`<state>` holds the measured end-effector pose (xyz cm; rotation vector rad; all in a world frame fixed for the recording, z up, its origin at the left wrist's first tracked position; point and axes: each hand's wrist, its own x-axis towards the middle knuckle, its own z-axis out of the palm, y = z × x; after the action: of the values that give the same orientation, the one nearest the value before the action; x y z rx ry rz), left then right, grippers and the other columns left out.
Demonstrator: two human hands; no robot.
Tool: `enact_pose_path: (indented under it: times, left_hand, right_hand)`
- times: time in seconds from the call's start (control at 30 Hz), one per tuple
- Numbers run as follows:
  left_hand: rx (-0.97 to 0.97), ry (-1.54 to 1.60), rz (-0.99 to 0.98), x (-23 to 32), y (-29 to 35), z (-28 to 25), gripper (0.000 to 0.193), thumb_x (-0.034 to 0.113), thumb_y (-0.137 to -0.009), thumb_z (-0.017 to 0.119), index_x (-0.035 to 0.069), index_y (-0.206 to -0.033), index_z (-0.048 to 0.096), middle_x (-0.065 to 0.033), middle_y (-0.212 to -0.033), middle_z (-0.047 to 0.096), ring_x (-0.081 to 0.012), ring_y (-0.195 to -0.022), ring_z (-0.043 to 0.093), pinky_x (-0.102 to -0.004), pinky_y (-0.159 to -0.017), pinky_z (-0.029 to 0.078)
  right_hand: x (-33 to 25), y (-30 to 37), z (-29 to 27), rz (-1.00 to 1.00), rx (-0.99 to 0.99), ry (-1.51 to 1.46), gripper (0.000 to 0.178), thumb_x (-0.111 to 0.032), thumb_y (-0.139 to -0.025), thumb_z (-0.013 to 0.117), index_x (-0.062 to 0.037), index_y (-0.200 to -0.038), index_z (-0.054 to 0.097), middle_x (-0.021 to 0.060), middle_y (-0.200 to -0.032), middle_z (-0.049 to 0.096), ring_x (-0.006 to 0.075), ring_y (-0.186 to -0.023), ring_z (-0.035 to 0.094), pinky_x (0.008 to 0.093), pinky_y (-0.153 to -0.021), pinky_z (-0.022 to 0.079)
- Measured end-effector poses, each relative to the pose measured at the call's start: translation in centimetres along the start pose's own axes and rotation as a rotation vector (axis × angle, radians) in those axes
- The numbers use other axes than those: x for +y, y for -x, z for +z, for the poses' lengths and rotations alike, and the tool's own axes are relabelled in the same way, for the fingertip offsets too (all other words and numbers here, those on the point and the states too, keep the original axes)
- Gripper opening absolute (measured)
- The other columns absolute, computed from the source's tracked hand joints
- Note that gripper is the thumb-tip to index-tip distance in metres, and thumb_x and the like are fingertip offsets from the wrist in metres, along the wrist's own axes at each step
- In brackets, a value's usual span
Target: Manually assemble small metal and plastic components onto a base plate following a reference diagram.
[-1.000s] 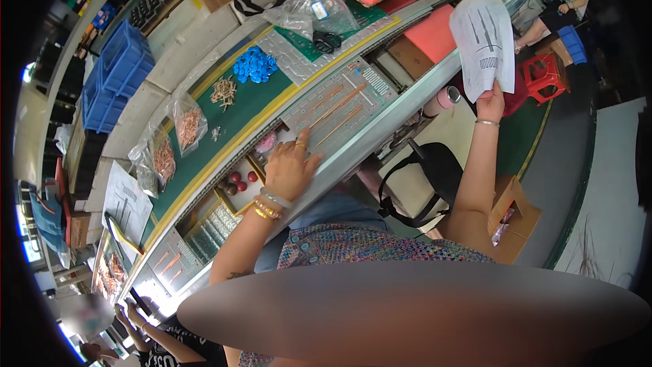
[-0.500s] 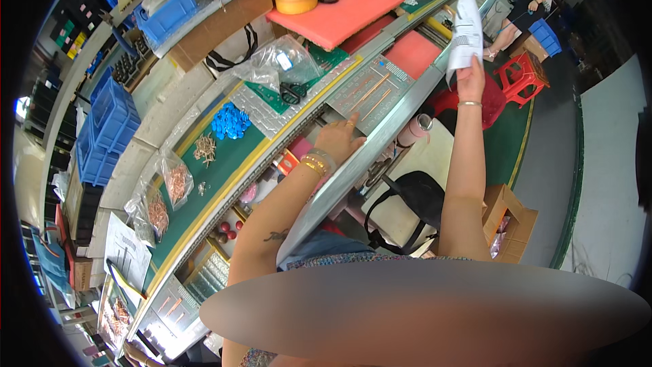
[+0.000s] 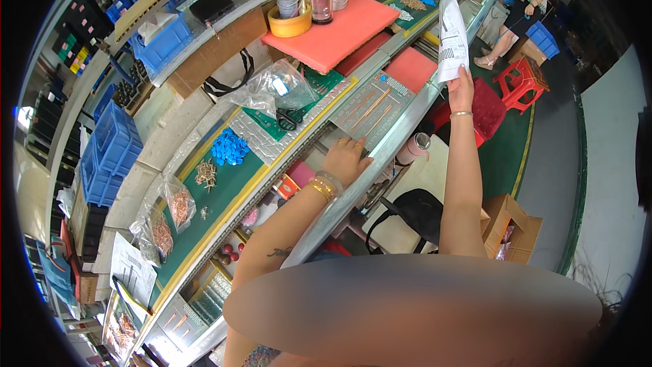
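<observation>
Out to the right, my raised right hand grips a printed white paper by its lower end, and the sheet stands up bent. My left hand is at the near rail of the line, thumb and fingers apart, palm down. Its fingertips are by the near corner of a grey fixture plate, but whether they touch it I cannot tell. Long copper-coloured strips lie on that plate, with a small blue piece at its far end.
On the green belt lie blue parts, brass-coloured pieces and bagged copper parts. Scissors lie near a clear plastic bag. Bottles stand around a pink foam board. A red stool and another person are at right.
The paper has turned, so more of its printed face shows, and my right hand has moved slightly left. My left hand sits a little lower and further right. The whole view has shifted somewhat.
</observation>
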<state>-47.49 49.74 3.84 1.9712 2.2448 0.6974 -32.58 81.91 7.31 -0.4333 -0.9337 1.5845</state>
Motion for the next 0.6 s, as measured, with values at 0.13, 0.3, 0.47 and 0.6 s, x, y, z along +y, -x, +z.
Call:
enact_pose_path:
  times: [0.13, 0.3, 0.47, 0.6]
  left_hand:
    - [-0.027, 0.011, 0.037, -0.2, -1.3, 0.2, 0.052, 0.036, -0.083, 0.059, -0.001, -0.119, 0.053, -0.0155, -0.107, 0.060, -0.0307, -0.108, 0.051, -0.0401, -0.094, 0.038]
    - [0.001, -0.025, 0.085, -0.1, -2.6, 1.0, 0.051, 0.035, -0.083, 0.059, -0.002, -0.118, 0.054, -0.0149, -0.106, 0.061, -0.0309, -0.107, 0.051, -0.0405, -0.094, 0.038]
    - [-0.101, -0.017, 0.063, 0.2, -3.6, 0.7, 0.052, 0.036, -0.083, 0.059, -0.001, -0.119, 0.053, -0.0174, -0.109, 0.059, -0.0339, -0.109, 0.050, -0.0433, -0.099, 0.035]
    - [-0.123, -0.057, 0.072, 0.4, -4.2, 0.6, 0.053, 0.037, -0.082, 0.060, -0.001, -0.118, 0.053, -0.0177, -0.109, 0.059, -0.0340, -0.110, 0.049, -0.0430, -0.099, 0.035]
  right_hand:
    - [-1.6, 0.9, -1.4, 0.001, -0.057, -0.050, 0.033, -0.016, -0.093, 0.054, -0.0011, -0.122, 0.049, 0.0093, -0.121, 0.057, 0.0209, -0.109, 0.056, 0.0349, -0.093, 0.045]
    - [-5.1, 3.8, -3.2, -0.041, -0.030, -0.114, 0.039, -0.017, -0.094, 0.051, 0.0027, -0.127, 0.044, 0.0113, -0.125, 0.054, 0.0223, -0.113, 0.054, 0.0363, -0.097, 0.043]
    - [-6.8, 7.0, -6.3, 0.005, 0.003, -0.158, 0.040, -0.019, -0.095, 0.048, 0.0013, -0.130, 0.042, 0.0105, -0.127, 0.053, 0.0222, -0.116, 0.051, 0.0378, -0.099, 0.040]
    - [-7.3, 9.3, -8.1, -0.017, 0.086, -0.105, 0.040, -0.019, -0.096, 0.047, 0.0016, -0.129, 0.042, 0.0107, -0.126, 0.053, 0.0220, -0.115, 0.052, 0.0381, -0.099, 0.040]
